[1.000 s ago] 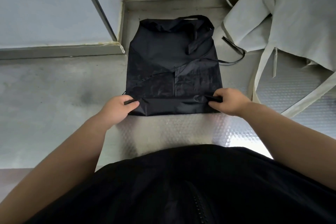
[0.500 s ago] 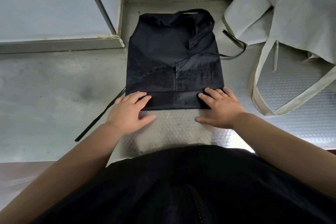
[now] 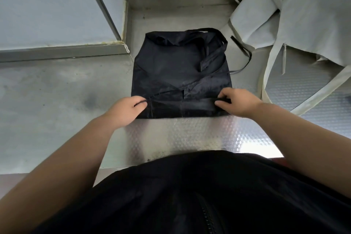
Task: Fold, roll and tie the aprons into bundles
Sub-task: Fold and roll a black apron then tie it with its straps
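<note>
The left hand point(image 3: 126, 111) and right hand point(image 3: 239, 101) cover the side ends of the near folded band of the folded black fabric apron point(image 3: 180, 66), with most fingertips curled out of sight. The heap of pale grey cloth aprons point(image 3: 303, 15) runs off the top and right edges.

Black apron point(image 3: 180, 74), near edge seemingly rolled

A dull steel worktop point(image 3: 57, 100) carries 2 lots of cloth. A folded black apron point(image 3: 180, 70) lies flat at its middle, its near end on an embossed shiny sheet point(image 3: 190, 135). A black tie point(image 3: 245, 57) curls just right of it. Crumpled pale aprons point(image 3: 303, 15) lie at the far right, with straps trailing nearer.
</note>
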### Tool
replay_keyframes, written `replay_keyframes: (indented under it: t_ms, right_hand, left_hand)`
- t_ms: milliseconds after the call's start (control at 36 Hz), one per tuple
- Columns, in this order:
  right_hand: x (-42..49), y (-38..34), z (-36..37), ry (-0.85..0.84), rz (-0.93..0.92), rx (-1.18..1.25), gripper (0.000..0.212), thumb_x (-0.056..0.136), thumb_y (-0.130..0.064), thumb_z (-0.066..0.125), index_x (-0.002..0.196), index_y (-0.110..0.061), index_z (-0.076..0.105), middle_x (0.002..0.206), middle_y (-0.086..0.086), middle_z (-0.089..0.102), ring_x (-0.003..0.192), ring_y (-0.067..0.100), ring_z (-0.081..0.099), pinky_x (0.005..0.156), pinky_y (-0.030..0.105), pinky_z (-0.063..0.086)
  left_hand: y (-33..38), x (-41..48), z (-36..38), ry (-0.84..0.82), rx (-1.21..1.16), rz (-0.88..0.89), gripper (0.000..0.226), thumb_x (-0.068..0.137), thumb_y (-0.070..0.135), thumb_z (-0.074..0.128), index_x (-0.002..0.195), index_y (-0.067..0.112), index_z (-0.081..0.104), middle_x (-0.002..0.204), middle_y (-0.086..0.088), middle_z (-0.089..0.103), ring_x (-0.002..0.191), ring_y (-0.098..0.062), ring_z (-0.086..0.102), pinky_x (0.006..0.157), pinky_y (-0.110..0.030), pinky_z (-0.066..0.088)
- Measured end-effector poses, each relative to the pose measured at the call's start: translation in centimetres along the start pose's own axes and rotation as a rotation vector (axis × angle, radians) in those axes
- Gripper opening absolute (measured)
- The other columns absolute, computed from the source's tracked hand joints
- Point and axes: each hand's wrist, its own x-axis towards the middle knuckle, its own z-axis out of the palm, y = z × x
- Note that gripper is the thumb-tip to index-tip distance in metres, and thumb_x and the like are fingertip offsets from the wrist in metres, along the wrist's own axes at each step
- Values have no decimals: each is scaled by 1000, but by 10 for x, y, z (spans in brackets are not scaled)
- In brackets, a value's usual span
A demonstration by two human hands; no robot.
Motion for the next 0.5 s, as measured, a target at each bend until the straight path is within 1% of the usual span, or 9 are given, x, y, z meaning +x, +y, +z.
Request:
replay_keyframes:
  t_ms: [83, 139, 194, 250, 278, 333, 389, 444, 500]
  right_hand:
    - [5, 2, 3, 31, 75, 1, 25, 96, -32, 50, 116, -16, 54, 109, 9, 60, 90, 24, 54, 76, 30, 41]
    - [6, 2, 5, 59, 114, -6, 29, 98, -28, 46, 124, -15, 49, 119, 13, 54, 99, 29, 53, 83, 34, 44]
    - [6, 1, 9, 92, 123, -105, 31, 100, -26, 41, 129, -17, 46, 127, 13, 48, 110, 33, 49, 92, 39, 42]
    - [4, -2, 15, 154, 94, -293, 31, 101, -26, 36, 129, -21, 47, 129, 10, 46, 114, 33, 45, 95, 39, 38]
    - [2, -4, 18, 181, 60, -364, 31, 101, -28, 34, 129, -22, 49, 129, 8, 47, 116, 32, 44, 96, 39, 34]
    - [-3, -8, 25, 200, -7, -415, 36, 100, -39, 34, 128, -26, 53, 128, 4, 49, 119, 28, 43, 98, 37, 28]
    - [-7, -11, 31, 200, -66, -419, 42, 97, -48, 36, 127, -26, 56, 129, 0, 49, 121, 25, 41, 99, 36, 23]
    - [-8, -13, 33, 215, -110, -436, 41, 96, -47, 40, 125, -24, 59, 129, 0, 47, 121, 24, 39, 97, 34, 19]
    - [-5, -14, 32, 215, -126, -461, 38, 98, -41, 38, 122, -24, 62, 125, 0, 49, 116, 24, 41, 93, 33, 19]
  left_hand:
    - [-7, 5, 6, 157, 11, 52, 39, 96, 6, 42, 132, 14, 54, 138, -4, 52, 127, -22, 46, 103, -24, 31]
    - [-13, 7, 11, 216, 58, 66, 43, 95, 1, 41, 134, 14, 52, 145, -2, 43, 132, -19, 41, 106, -19, 25]
    - [-15, 8, 16, 223, 106, 40, 46, 94, 2, 40, 136, 18, 50, 149, 3, 36, 133, -18, 38, 106, -20, 26]
    - [-10, 4, 22, 220, 209, 3, 49, 95, 5, 39, 140, 25, 45, 152, 6, 31, 134, -21, 34, 104, -28, 34]
    - [-7, 2, 25, 233, 286, -19, 50, 95, 8, 39, 141, 28, 42, 152, 6, 30, 133, -22, 32, 101, -33, 38]
    - [-5, -3, 31, 290, 402, -33, 51, 95, 10, 41, 143, 29, 40, 148, 3, 34, 128, -24, 34, 97, -36, 39]
    - [-7, -6, 37, 362, 478, 3, 51, 92, 8, 45, 141, 23, 43, 140, -3, 40, 122, -28, 38, 94, -37, 34]
    - [-9, -7, 39, 424, 534, 60, 50, 86, 3, 53, 134, 16, 51, 131, -9, 46, 115, -34, 42, 89, -40, 33]
    - [-8, -3, 36, 469, 568, 151, 51, 74, -6, 61, 123, 11, 60, 121, -15, 53, 105, -39, 48, 82, -44, 38]
